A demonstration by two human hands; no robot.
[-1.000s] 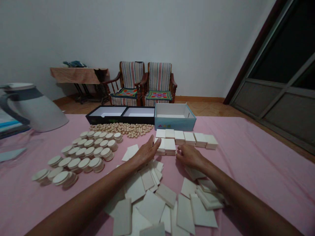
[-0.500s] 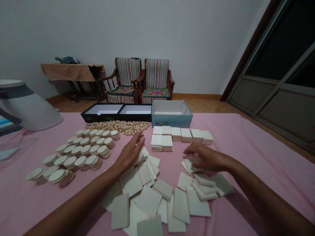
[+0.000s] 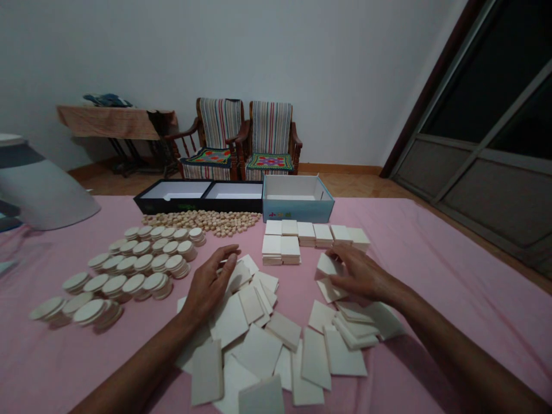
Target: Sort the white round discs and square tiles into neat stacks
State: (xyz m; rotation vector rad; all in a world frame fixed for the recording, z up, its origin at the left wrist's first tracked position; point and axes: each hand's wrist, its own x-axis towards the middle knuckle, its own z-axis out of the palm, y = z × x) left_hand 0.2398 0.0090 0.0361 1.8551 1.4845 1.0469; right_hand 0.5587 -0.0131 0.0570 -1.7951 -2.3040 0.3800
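My right hand [image 3: 360,275] pinches a pale square wooden tile [image 3: 328,265] between thumb and fingers, tilted up over another tile [image 3: 331,291] on the cloth. To the left, my left hand [image 3: 210,283] hovers at or rests on the edge of a loose pile of wooden tiles [image 3: 259,349]; its fingers are slightly bent and apart. Whether it touches the pile is hard to see. Ahead, between the hands, stand neat stacks of square tiles [image 3: 290,247], in a longer back row and a short front one. More loose tiles [image 3: 354,325] lie under my right wrist.
Stacked round wooden discs [image 3: 142,263] stand in rows at left, behind them a heap of small wooden beads [image 3: 202,221]. A black divided box [image 3: 172,205] and a light-blue box [image 3: 297,210] line the far side of the pink cloth [image 3: 388,230]. A pale jug [image 3: 43,192] stands far left.
My right hand has picked up a square tile and tilted it. My left hand has drawn back slightly toward me and left. The view has shifted a little to the right.
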